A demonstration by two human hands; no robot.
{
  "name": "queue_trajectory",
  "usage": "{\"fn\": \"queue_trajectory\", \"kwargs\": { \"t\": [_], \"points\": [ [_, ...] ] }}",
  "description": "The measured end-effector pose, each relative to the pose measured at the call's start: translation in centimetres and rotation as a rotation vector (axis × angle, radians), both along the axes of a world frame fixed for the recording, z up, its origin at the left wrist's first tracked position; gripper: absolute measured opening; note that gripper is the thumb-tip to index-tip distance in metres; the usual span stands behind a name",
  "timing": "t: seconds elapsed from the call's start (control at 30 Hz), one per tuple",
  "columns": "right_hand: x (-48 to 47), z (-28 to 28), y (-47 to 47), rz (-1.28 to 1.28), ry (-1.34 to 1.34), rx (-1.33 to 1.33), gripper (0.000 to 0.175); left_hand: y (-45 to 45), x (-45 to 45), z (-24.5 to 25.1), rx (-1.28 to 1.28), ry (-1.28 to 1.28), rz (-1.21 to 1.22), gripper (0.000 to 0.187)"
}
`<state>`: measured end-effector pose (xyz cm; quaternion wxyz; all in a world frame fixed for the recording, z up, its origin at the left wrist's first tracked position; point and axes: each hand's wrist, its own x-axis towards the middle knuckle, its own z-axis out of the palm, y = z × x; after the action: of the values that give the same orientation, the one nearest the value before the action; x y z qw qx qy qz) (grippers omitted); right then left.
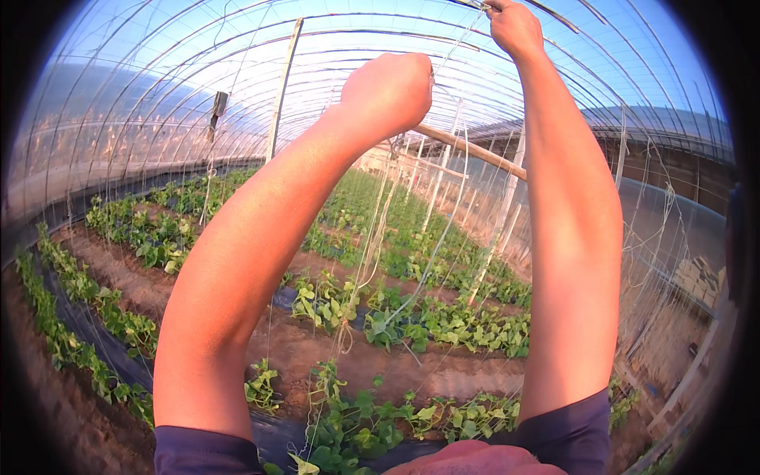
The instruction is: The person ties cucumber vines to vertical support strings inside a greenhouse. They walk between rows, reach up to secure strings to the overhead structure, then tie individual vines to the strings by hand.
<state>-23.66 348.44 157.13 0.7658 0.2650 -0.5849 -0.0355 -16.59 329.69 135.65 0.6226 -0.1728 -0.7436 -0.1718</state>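
Both my arms are raised overhead inside a plastic-covered greenhouse. My left hand is closed in a fist around a pale twine. Higher up at the top edge of the view, my right hand pinches the same twine close to an overhead rod or wire; its fingertips are partly cut off. Between the hands the twine runs taut and slanted. Below my left fist a loose length of twine curves down towards the leafy vine plants. The fingers of my left hand are mostly hidden behind its back.
A wooden pole crosses behind my hands. Bundled strings hang in front of me. Upright posts stand among plant rows, with black plastic mulch along the beds. Stacked blocks sit at the right.
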Motion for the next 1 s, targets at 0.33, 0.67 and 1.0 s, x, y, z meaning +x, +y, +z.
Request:
{"fn": "queue_trajectory", "kwargs": {
  "t": [0.33, 0.67, 1.0],
  "points": [
    [3.8, -4.2, -12.0, 0.113, -0.073, 0.119, 0.029, -5.5, -0.7, -2.0, 0.066, -0.04, 0.02, 0.027],
    [16.3, -15.6, -7.7, 0.32, -0.459, 0.223, 0.047, -5.5, 0.8, -1.3, 0.049, 0.14, 0.046, 0.029],
    [14.0, -22.9, -4.4, 0.615, -1.077, 0.138, 0.031, -2.9, 2.7, -0.3, 0.064, 0.064, 0.205, 0.02]
  ]
}}
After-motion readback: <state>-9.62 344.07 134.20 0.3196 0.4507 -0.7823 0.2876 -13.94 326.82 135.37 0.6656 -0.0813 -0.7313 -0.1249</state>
